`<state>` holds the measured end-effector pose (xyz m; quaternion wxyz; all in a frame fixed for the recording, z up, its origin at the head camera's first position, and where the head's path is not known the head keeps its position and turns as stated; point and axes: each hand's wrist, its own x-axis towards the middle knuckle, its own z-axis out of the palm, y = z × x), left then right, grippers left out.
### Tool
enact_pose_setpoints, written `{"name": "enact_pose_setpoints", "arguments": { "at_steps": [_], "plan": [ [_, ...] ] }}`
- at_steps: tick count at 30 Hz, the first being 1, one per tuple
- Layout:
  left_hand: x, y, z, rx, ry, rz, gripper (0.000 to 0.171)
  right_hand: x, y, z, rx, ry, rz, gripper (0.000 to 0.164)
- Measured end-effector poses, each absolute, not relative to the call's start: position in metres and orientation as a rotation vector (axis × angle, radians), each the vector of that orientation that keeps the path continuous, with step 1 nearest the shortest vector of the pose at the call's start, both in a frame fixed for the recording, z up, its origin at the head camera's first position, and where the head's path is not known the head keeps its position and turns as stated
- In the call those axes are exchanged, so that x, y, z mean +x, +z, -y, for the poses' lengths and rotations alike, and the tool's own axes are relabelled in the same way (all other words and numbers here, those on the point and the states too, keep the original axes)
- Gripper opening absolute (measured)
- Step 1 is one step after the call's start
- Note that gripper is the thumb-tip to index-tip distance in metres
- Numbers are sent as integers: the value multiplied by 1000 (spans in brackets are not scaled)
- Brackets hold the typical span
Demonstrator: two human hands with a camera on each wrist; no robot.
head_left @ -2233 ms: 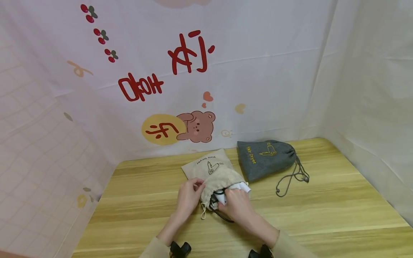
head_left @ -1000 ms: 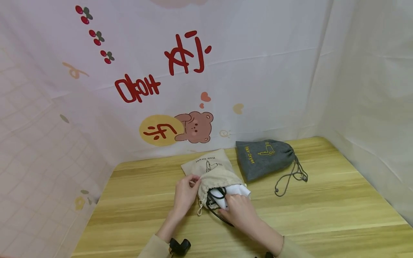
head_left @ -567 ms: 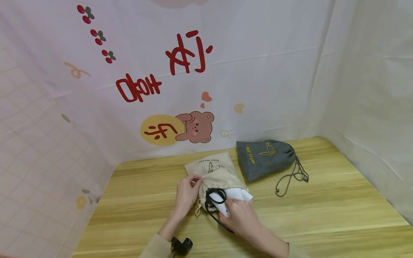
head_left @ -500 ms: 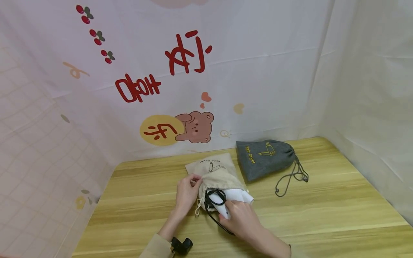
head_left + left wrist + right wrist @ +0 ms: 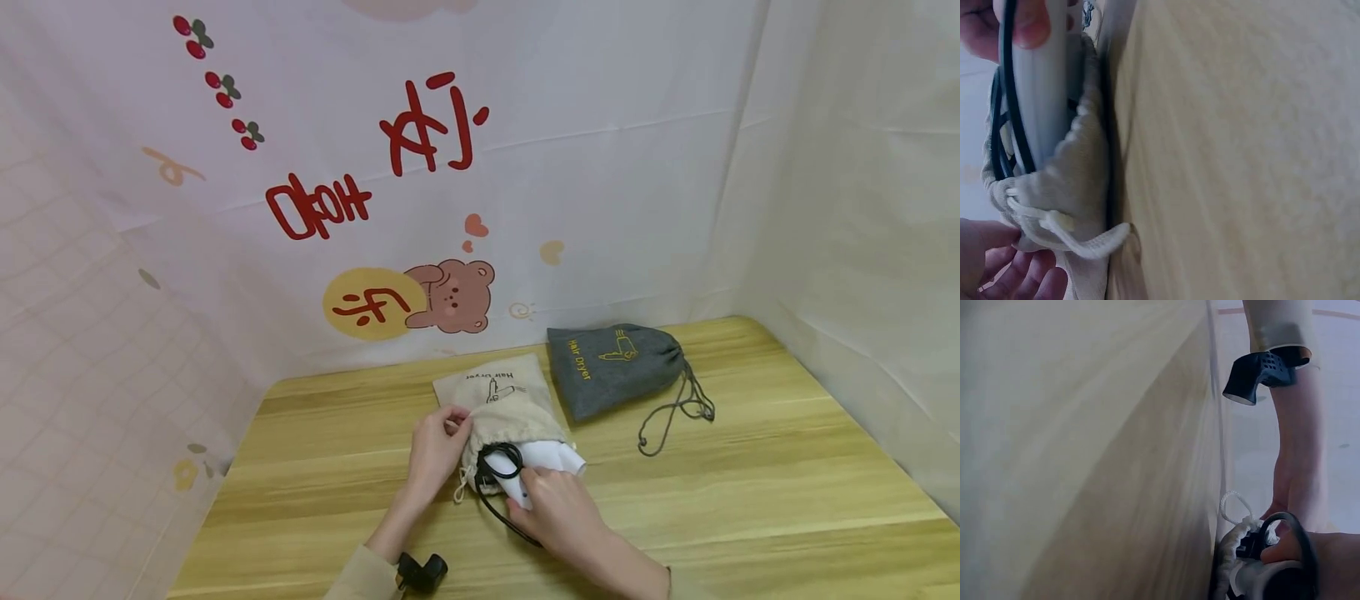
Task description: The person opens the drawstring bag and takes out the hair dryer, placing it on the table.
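Observation:
A beige drawstring bag (image 5: 525,421) printed "Hair Dryer" lies on the table, its gathered mouth towards me. A white hair dryer (image 5: 551,455) sticks partly out of that mouth; the rest is hidden inside. My right hand (image 5: 558,510) grips the dryer's handle (image 5: 1041,106), as the left wrist view shows up close. A black cord (image 5: 491,508) loops over the handle and hangs out of the bag. With thumb and fingers, my left hand (image 5: 437,450) pinches the bag's cloth at the left of its mouth. A pale drawstring (image 5: 1088,247) dangles beside those fingers.
A grey drawstring bag (image 5: 618,367), also marked "Hair Dryer", lies at the back right with its cord (image 5: 678,412) trailing. White printed cloth (image 5: 637,167) stands behind the wooden table (image 5: 322,475). A black wrist camera (image 5: 422,572) sits on my left wrist.
My right hand has drawn back towards me, and more of the white hair dryer and its cord shows outside the bag. The beige bag has shifted slightly; my left hand keeps its pinch.

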<state>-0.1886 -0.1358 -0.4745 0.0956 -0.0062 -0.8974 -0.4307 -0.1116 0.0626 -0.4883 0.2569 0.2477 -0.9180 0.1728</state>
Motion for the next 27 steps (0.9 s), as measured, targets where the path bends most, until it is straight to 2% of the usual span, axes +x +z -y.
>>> {"name": "enact_pose_setpoints", "arguments": {
  "at_steps": [7, 13, 20, 27],
  "plan": [
    [-188, -474, 134, -57, -1284, 2667, 13, -109, -488, -62, 672, 381, 2542, 38],
    [-190, -471, 131, -59, -1227, 2690, 19, -109, -481, -63, 650, 500, 2664, 38],
    [-192, -468, 129, -84, -1105, 2717, 11, -114, -479, -58, 591, 614, 2722, 36],
    [-192, -464, 124, -33, -1088, 2727, 15, -115, -476, -52, 530, 687, 2659, 28]
  ]
}}
